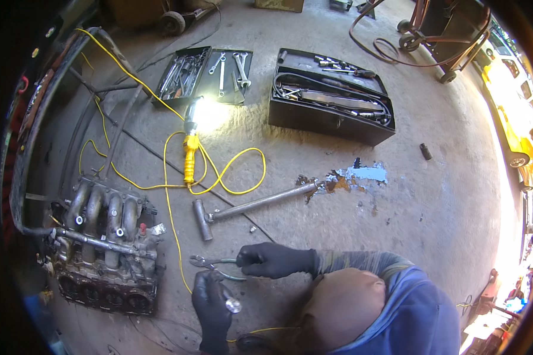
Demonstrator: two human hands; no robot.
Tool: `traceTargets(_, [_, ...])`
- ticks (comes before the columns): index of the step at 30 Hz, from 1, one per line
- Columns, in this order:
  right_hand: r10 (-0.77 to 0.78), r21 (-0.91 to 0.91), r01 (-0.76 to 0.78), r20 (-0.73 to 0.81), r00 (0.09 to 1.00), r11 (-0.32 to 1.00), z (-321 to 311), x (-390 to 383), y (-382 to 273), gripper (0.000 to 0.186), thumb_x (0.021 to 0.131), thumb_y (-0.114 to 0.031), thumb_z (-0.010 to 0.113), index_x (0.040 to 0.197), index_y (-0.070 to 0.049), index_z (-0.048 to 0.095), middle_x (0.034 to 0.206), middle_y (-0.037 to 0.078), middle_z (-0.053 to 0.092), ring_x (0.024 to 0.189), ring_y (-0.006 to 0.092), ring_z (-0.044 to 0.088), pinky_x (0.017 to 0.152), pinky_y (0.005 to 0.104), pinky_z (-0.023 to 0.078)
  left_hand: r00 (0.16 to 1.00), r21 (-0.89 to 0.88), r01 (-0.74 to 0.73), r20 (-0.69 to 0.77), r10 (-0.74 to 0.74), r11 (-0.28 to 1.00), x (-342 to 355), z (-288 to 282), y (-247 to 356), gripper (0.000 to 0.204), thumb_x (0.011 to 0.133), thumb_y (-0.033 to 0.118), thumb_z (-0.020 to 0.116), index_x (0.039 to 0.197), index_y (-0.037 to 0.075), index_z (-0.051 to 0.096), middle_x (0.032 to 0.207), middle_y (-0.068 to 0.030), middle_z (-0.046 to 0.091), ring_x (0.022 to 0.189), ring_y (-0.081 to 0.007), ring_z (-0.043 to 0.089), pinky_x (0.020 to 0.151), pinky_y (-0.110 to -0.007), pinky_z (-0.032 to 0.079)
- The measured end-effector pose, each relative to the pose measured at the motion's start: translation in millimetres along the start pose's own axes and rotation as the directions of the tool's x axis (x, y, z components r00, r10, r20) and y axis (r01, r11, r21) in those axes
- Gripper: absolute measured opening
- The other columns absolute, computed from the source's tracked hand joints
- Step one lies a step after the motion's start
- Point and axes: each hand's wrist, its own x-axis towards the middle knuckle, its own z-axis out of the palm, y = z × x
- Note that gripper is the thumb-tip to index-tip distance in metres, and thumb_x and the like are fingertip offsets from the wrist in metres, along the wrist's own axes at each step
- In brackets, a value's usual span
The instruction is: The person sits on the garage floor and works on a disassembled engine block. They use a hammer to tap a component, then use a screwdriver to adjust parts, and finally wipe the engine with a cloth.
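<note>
Pale marks on the dark bar (pixel 41 97) at the left rim were too blurred to read. Green-handled pliers (pixel 201 261) lay at floor level, their head pointing left, between the two black-gloved hands: the right hand (pixel 281 261) was at the handle end, fingers closed on it, and the left hand (pixel 210 307) was just below the head. That left hand was curled around a shiny, round-ended metal piece (pixel 233 305); exactly what it was could not be told.

Farther off, an open black tool case (pixel 230 71) held many tools packed in its left half and several wrenches (pixel 221 80) in its right. Beside it, a black toolbox (pixel 320 125) held a long flat metal bar (pixel 343 100), with sockets (pixel 324 61) and a black-handled screwdriver (pixel 364 74) in its upper part. An engine (pixel 114 216) with four curved intake pipes stood to the left.
</note>
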Motion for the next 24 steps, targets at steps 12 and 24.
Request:
traceTargets(12, [-0.016, -0.827, -0.338, -0.386, 0.922, 0.449, -99, -96, -195, 0.032, 0.097, -0.035, 0.072, 0.120, -0.013, 0.071, 0.107, 0.013, 0.074, 0.099, 0.0360, 0.073, 0.085, 0.0490, 0.058, 0.902, 0.111, -0.339, 0.319, 0.290, 0.934, 24, 29, 28, 0.026, 0.111, 0.023, 0.058, 0.098, 0.000, 0.060, 0.073, -0.0080, 0.060, 0.064, -0.0144, 0.055, 0.063, -0.038, 0.048])
traceTargets(24, [-0.229, -0.790, -0.591, -0.613, 0.756, 0.163, -392, -4, -196, 0.036, 0.091, -0.032, 0.062, 0.102, -0.001, 0.077, 0.113, 0.025, 0.076, 0.104, 0.0435, 0.073, 0.095, 0.0510, 0.055, 0.958, 0.049, -0.246, 0.165, 0.235, 0.968, 49, 22, 13, 0.019, 0.108, 0.023, 0.063, 0.107, 0.004, 0.058, 0.076, 0.0009, 0.054, 0.063, -0.0104, 0.053, 0.056, -0.031, 0.046])
